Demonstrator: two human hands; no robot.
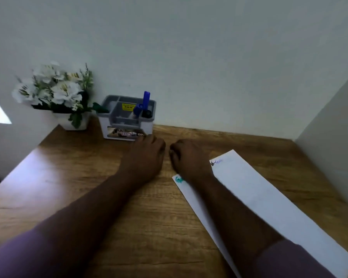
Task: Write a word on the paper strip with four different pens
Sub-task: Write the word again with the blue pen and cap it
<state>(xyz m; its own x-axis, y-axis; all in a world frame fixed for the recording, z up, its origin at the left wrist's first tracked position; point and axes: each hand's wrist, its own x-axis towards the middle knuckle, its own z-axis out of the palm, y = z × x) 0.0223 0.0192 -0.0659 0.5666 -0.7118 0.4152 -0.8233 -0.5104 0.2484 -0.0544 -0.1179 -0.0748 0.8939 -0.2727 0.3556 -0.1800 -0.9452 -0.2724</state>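
Observation:
A long white paper strip [269, 199] lies slanted on the wooden desk [68, 177], with teal writing near its left corner and black and blue writing near its far corner. My right hand [189, 157] rests at the strip's far end, fingers curled under, and I cannot make out anything in it. My left hand [147, 151] lies on the desk beside it, fingers bent down just in front of the grey and white pen organiser [127, 117]. Blue pens [143, 104] and a black one stand in the organiser's right compartments.
A white pot of white artificial flowers [56, 93] stands left of the organiser against the wall. A wall panel [329, 117] closes off the desk on the right. The desk's left edge runs diagonally at the left.

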